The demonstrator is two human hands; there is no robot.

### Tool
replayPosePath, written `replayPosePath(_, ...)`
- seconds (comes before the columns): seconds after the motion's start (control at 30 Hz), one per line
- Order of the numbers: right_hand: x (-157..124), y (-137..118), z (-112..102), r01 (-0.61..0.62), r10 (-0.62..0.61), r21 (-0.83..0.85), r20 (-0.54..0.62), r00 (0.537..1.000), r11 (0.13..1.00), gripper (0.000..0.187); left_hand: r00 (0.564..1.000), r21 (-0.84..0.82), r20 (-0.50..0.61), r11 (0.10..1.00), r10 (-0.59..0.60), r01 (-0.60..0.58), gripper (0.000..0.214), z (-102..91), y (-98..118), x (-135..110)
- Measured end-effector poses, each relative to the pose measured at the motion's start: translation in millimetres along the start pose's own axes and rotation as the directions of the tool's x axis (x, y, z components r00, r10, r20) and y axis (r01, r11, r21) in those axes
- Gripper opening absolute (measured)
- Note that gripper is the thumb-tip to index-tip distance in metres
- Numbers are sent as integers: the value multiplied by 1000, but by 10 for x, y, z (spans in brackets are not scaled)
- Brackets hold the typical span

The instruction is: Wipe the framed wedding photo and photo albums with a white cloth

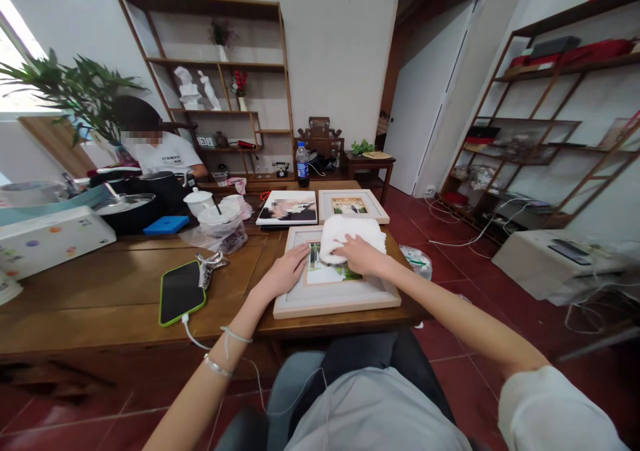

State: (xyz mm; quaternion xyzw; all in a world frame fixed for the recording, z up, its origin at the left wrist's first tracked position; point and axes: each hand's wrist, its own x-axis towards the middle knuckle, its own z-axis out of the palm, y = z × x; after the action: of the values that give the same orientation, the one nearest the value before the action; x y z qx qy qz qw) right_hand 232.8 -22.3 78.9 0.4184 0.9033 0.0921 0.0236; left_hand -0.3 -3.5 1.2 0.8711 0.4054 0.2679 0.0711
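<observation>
A picture frame [340,301] with a light wooden edge and a wide pale mat lies flat near the table's right end. My left hand [291,269] rests on the left side of its mat, fingers stretched out and holding nothing. My right hand [361,254] presses a white cloth [354,230] onto the upper right part of this frame. The cloth hides part of the photo [327,272] inside. Behind it lies a second picture frame [377,206], and to that one's left a stack topped by a photo panel [285,204].
On the wooden table [115,298] lie a green-edged phone [183,292] with a charging cable, a blue box [167,224] and a plastic bag [225,234]. A cola bottle [303,166] stands at the back. Another person [167,151] sits at the far left.
</observation>
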Motion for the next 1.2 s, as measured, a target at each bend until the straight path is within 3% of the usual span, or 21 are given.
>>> replayPosePath(0.2,-596,-529,-395,95,-104,76,125,987,993,42,1000,21,10,1000,-22,21,46,12,-9,-6)
replayPosePath(0.33,-723,-646,-463,109,-127,132,133,983,985,49,1000,-9,-7,1000,-15,15,44,11,-1,-6)
replayPosePath(0.43,-563,-515,-267,80,-94,152,89,992,985,55,1000,-16,-13,1000,-5,5,44,13,-3,-3)
replayPosePath(0.6,-68,-18,153,-15,20,56,-89,996,998,63,1000,-17,-11,1000,8,-8,44,14,-23,0)
replayPosePath(0.73,266,299,227,-76,73,-23,-119,990,997,63,1000,-15,-4,1000,-1,1,44,1,-12,1)
replayPosePath(0.83,364,346,188,-93,86,-50,-124,988,994,62,1000,-15,-1,1000,-7,7,44,-14,9,3)
replayPosePath(1.0,138,70,64,-57,55,-37,-53,997,998,56,1000,-12,7,1000,-6,6,44,-3,0,9)
replayPosePath(1.2,-547,-499,-297,3,-9,50,107,994,999,51,1000,-5,-9,1000,-7,7,43,14,3,6)
